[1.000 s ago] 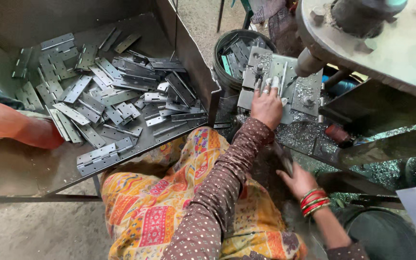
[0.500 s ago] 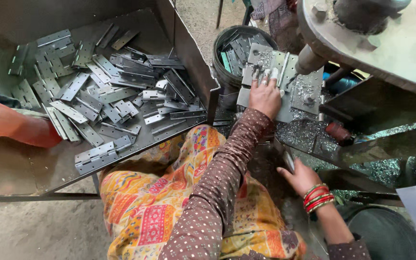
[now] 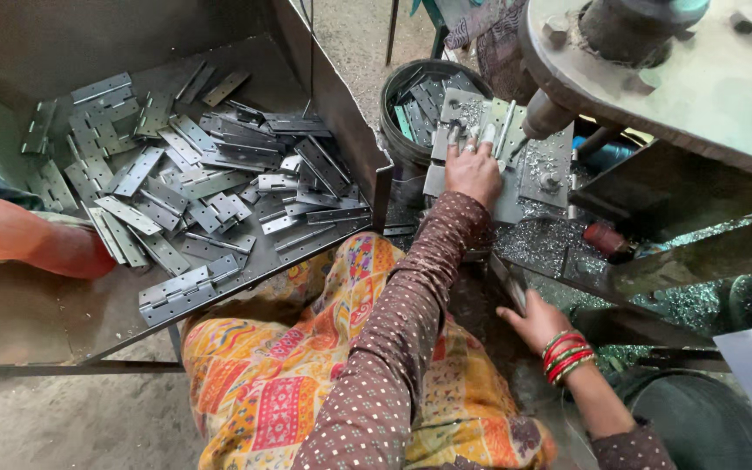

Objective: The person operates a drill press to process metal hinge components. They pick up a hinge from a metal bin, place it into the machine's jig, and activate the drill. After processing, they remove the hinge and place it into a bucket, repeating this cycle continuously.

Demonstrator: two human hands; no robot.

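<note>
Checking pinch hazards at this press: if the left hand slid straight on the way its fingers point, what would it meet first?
The left hand lies on the metal jig plate, fingers pointing away from the person. Straight on it would probably meet the hinge pieces in the round bucket first, though depth is unclear.

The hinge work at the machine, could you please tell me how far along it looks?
Done, by the look of it: some hinges lie in the round bucket. In hand: the left hand presses a hinge on the machine plate; the right hand grips a lever. Left: the big pile of hinges in the metal tray.
</note>
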